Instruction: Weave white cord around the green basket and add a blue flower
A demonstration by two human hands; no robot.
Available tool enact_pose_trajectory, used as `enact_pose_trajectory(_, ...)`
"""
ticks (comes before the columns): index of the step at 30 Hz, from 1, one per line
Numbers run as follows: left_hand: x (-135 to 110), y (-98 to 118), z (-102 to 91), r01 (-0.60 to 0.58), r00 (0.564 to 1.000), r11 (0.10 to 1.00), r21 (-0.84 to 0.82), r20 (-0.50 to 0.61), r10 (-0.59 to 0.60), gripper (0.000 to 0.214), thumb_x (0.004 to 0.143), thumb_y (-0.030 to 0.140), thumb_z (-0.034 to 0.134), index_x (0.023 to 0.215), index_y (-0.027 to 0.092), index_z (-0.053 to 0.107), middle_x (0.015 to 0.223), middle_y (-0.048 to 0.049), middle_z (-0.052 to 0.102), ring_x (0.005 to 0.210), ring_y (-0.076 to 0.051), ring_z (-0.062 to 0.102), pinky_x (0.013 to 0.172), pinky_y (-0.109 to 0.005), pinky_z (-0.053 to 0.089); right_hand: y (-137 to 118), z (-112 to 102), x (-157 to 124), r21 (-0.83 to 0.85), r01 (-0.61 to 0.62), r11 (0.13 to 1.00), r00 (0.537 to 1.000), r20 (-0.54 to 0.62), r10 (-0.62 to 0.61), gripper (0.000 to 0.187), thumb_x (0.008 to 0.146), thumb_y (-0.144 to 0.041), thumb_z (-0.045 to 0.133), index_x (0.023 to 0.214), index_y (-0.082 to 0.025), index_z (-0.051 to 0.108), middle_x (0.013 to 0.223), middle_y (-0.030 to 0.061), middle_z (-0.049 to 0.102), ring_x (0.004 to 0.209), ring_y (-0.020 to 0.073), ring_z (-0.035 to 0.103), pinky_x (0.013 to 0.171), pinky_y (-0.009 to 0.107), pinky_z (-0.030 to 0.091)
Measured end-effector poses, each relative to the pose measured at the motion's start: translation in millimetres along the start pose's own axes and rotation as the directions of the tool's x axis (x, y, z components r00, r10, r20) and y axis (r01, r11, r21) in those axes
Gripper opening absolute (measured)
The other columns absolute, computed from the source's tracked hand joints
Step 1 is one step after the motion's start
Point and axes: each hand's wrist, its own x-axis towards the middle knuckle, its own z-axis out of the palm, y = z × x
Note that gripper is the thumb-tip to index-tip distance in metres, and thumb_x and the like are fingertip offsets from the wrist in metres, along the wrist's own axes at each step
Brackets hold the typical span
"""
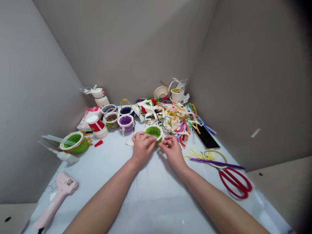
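A small green cup-basket (153, 131) with a cream lace rim stands on the white table (151, 195) in the middle. My left hand (142, 146) curls round its near left side, fingers closed against the rim. My right hand (172, 149) is just to its right, fingertips pinched on a bit of cream lace beside the basket. Behind the basket lies a heap of lace and coloured pipe cleaners (174, 118).
Several finished cup-baskets (125, 122) and a red-and-white cup (97, 126) stand at the back left, a green basket (74, 142) and a pink glue gun (58, 195) on the left. Red scissors (235, 183), a purple pipe cleaner (214, 162) and a black phone (206, 136) lie right.
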Motion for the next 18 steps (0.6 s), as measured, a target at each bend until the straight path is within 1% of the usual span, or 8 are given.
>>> enact_pose_trajectory(5, 0.5, 1.4, 0.4, 0.024, 0.996, 1.000, -0.017, 0.081, -0.023, 0.005, 0.086, 0.025, 0.067, 0.087, 0.026, 0.071, 0.090, -0.0014, 0.072, 0.098, -0.023, 0.049, 0.088, -0.043, 0.028, 3.6, 6.4, 3.3, 0.054, 0.023, 0.998, 0.999, -0.033, -0.021, 0.037, 0.069, -0.026, 0.071, 0.091, -0.024, 0.042, 0.069, -0.0065, 0.060, 0.066, 0.0132, 0.057, 0.066, 0.027, 0.044)
enact_pose_trajectory(8, 0.8, 1.9, 0.2, 0.035, 0.994, 0.999, -0.010, 0.108, -0.034, 0.006, 0.087, 0.026, 0.065, 0.088, 0.025, 0.071, 0.092, -0.0025, 0.072, 0.100, -0.024, 0.048, 0.089, -0.043, 0.029, 3.9, 6.0, 5.1, 0.064, 0.015, 0.998, 1.000, -0.024, -0.014, 0.037, 0.069, -0.028, 0.071, 0.092, -0.024, 0.041, 0.069, -0.0056, 0.061, 0.068, 0.0147, 0.059, 0.068, 0.029, 0.045)
enact_pose_trajectory(9, 0.7, 1.8, 0.1, 0.037, 0.993, 0.999, -0.007, 0.110, -0.036, 0.006, 0.087, 0.026, 0.065, 0.088, 0.025, 0.071, 0.092, -0.0028, 0.072, 0.100, -0.024, 0.048, 0.089, -0.043, 0.029, 2.3, 3.6, 5.9, 0.028, 0.014, 1.000, 1.000, -0.011, -0.014, 0.037, 0.070, -0.028, 0.070, 0.093, -0.024, 0.042, 0.071, -0.0047, 0.061, 0.069, 0.0156, 0.059, 0.069, 0.029, 0.045)
enact_pose_trajectory(11, 0.6, 1.0, 0.2, 0.036, 0.994, 0.999, -0.001, 0.105, -0.036, 0.007, 0.087, 0.027, 0.064, 0.087, 0.025, 0.071, 0.092, -0.0028, 0.072, 0.100, -0.024, 0.048, 0.088, -0.044, 0.028, -4.5, -4.0, 8.4, -0.139, 0.066, 0.988, 0.998, 0.030, -0.063, 0.030, 0.073, -0.029, 0.069, 0.093, -0.024, 0.047, 0.077, -0.0014, 0.063, 0.074, 0.0176, 0.058, 0.071, 0.031, 0.045)
enact_pose_trajectory(12, 0.4, 0.4, 0.3, 0.034, 0.994, 0.999, 0.001, 0.102, -0.034, 0.007, 0.087, 0.027, 0.064, 0.088, 0.025, 0.071, 0.093, -0.0028, 0.072, 0.101, -0.024, 0.048, 0.088, -0.043, 0.028, -9.6, -8.5, 10.5, -0.255, 0.124, 0.959, 0.992, 0.058, -0.113, 0.025, 0.075, -0.030, 0.067, 0.092, -0.023, 0.051, 0.081, 0.0007, 0.064, 0.077, 0.0187, 0.058, 0.074, 0.033, 0.044)
enact_pose_trajectory(13, 0.3, -0.1, 0.5, 0.029, 0.995, 1.000, 0.002, 0.098, -0.029, 0.007, 0.088, 0.027, 0.064, 0.088, 0.025, 0.071, 0.093, -0.0028, 0.072, 0.101, -0.024, 0.048, 0.088, -0.043, 0.028, -15.4, -12.9, 13.2, -0.380, 0.202, 0.903, 0.979, 0.090, -0.181, 0.017, 0.078, -0.031, 0.065, 0.090, -0.023, 0.056, 0.086, 0.0030, 0.064, 0.082, 0.0200, 0.057, 0.077, 0.035, 0.043)
enact_pose_trajectory(15, 0.0, -0.9, 0.7, 0.021, 0.996, 1.000, 0.003, 0.088, -0.022, 0.008, 0.088, 0.027, 0.063, 0.088, 0.026, 0.071, 0.092, -0.0027, 0.072, 0.101, -0.024, 0.047, 0.089, -0.043, 0.027, -27.9, -18.9, 20.3, -0.573, 0.336, 0.747, 0.941, 0.171, -0.291, 0.010, 0.084, -0.032, 0.060, 0.088, -0.023, 0.064, 0.095, 0.0060, 0.063, 0.093, 0.0233, 0.055, 0.085, 0.038, 0.039)
enact_pose_trajectory(18, -0.4, -1.5, 0.3, 0.014, 0.997, 1.000, 0.003, 0.078, -0.014, 0.008, 0.088, 0.026, 0.063, 0.088, 0.026, 0.071, 0.092, -0.0023, 0.072, 0.102, -0.024, 0.047, 0.089, -0.043, 0.027, -43.8, -17.0, 32.8, -0.716, 0.432, 0.549, 0.901, 0.316, -0.297, 0.012, 0.087, -0.030, 0.059, 0.086, -0.025, 0.069, 0.097, 0.0064, 0.063, 0.100, 0.0266, 0.051, 0.090, 0.042, 0.033)
